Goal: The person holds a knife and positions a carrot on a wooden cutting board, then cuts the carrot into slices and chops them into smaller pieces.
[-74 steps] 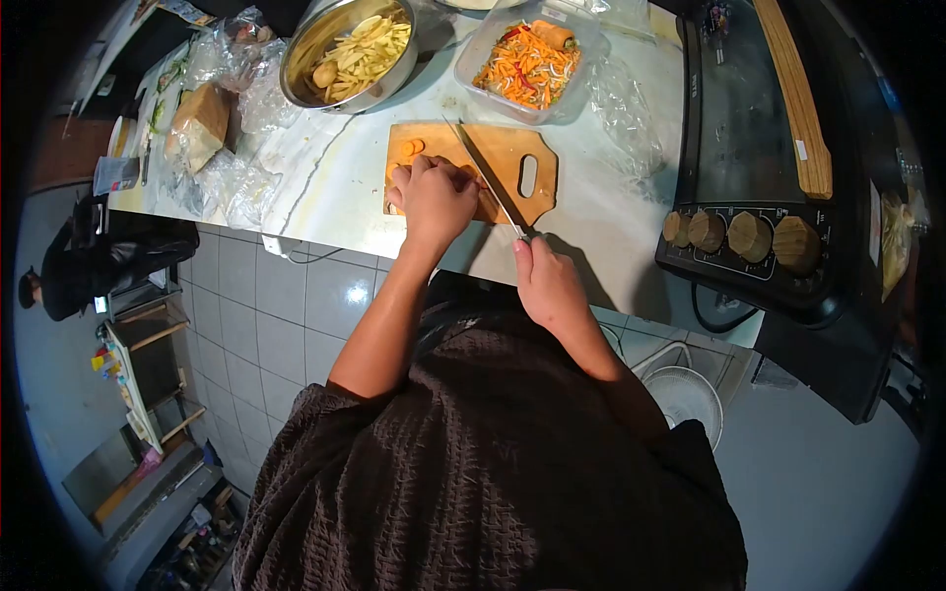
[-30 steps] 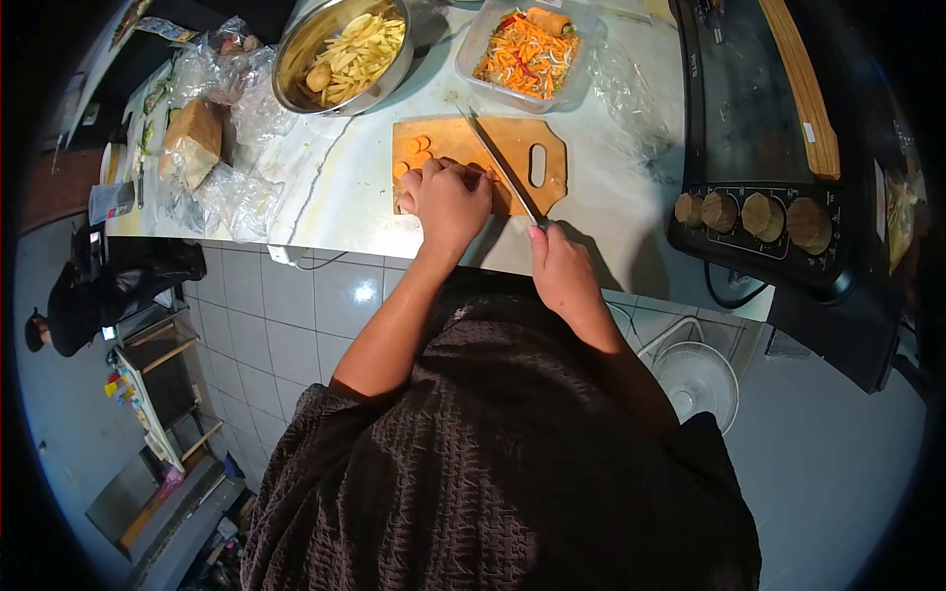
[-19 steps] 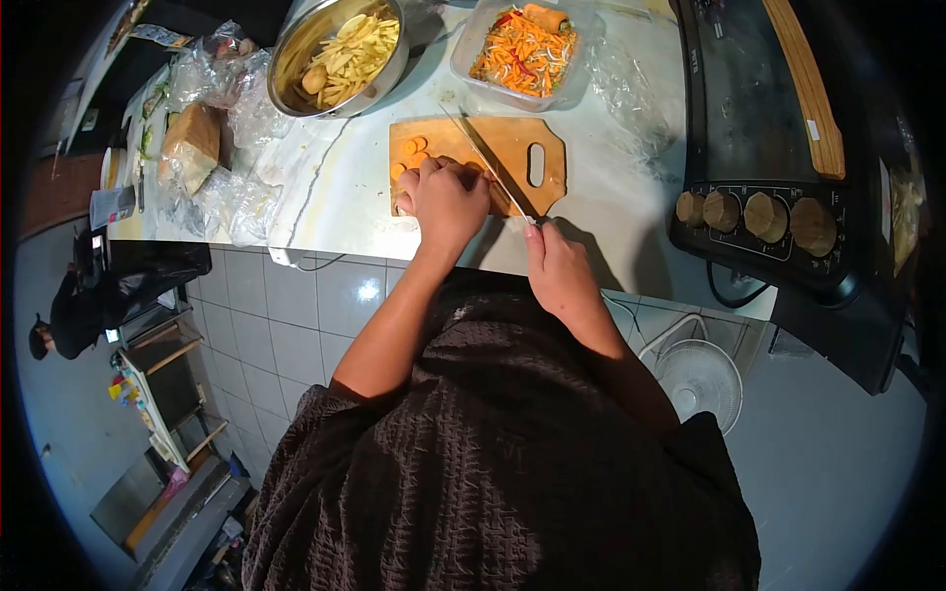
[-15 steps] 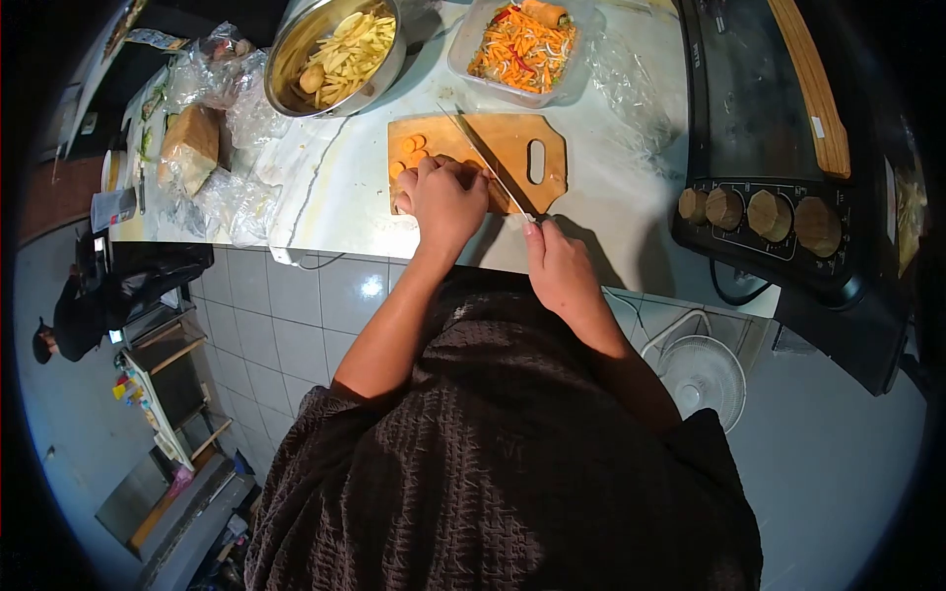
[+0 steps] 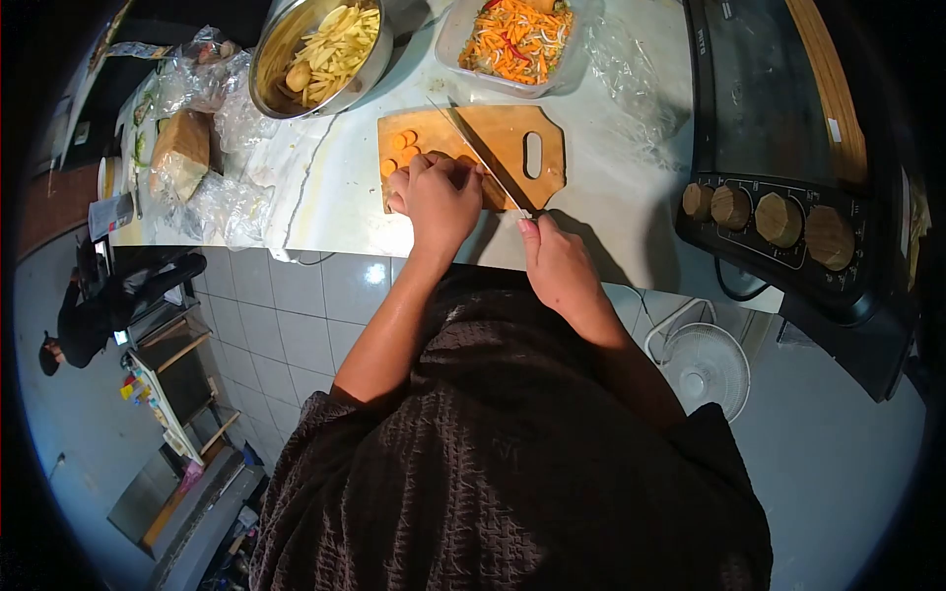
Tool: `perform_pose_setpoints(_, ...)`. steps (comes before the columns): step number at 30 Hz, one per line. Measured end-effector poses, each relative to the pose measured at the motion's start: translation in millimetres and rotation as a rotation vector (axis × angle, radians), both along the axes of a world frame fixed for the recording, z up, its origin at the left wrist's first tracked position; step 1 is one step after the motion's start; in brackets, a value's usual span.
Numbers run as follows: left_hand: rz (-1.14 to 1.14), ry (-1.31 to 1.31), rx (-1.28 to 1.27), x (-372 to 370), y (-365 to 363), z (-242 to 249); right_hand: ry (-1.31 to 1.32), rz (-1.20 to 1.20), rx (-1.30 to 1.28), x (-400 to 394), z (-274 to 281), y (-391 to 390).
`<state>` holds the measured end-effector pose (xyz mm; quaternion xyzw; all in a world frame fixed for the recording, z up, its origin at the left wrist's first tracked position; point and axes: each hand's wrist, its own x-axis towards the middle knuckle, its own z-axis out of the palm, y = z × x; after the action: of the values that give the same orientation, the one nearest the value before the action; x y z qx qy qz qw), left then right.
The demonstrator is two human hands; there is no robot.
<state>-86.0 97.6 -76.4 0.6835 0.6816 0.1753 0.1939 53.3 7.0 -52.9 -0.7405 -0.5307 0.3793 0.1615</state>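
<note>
A wooden cutting board (image 5: 512,133) with a handle slot lies on the pale counter. My left hand (image 5: 439,197) is curled over a carrot on the board; the carrot is almost hidden under my fingers. Several orange carrot slices (image 5: 399,150) lie at the board's left end. My right hand (image 5: 557,266) grips the handle of a knife (image 5: 473,153). The blade runs diagonally across the board, right beside my left fingers.
A steel bowl of pale vegetable sticks (image 5: 320,49) and a plastic tub of shredded carrot mix (image 5: 512,39) stand behind the board. Plastic bags and a wrapped loaf (image 5: 182,143) lie left. A black oven with knobs (image 5: 778,212) stands right. A fan (image 5: 705,364) sits on the floor.
More carrot slices have gathered at the board's left end. My hands keep their grip, and the knife blade has moved slightly along the carrot. The view has tilted a little.
</note>
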Motion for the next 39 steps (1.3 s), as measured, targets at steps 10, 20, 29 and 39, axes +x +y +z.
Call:
perform_pose_setpoints(10,0.010,0.032,-0.001,4.5,-1.3,8.4,0.004,0.022,-0.026,2.0,2.5,9.4)
perform_pose_setpoints(20,0.009,0.001,-0.013,2.0,-1.4,10.7,-0.057,0.002,0.051,4.3,-5.3,-9.9)
perform_pose_setpoints(29,0.012,-0.001,-0.112,0.2,3.0,12.1,-0.048,0.034,0.125,-0.7,-11.8,-5.3)
perform_pose_setpoints(39,0.011,0.024,-0.124,-0.2,4.4,11.4,-0.017,0.018,0.161,-10.2,-14.0,-6.5)
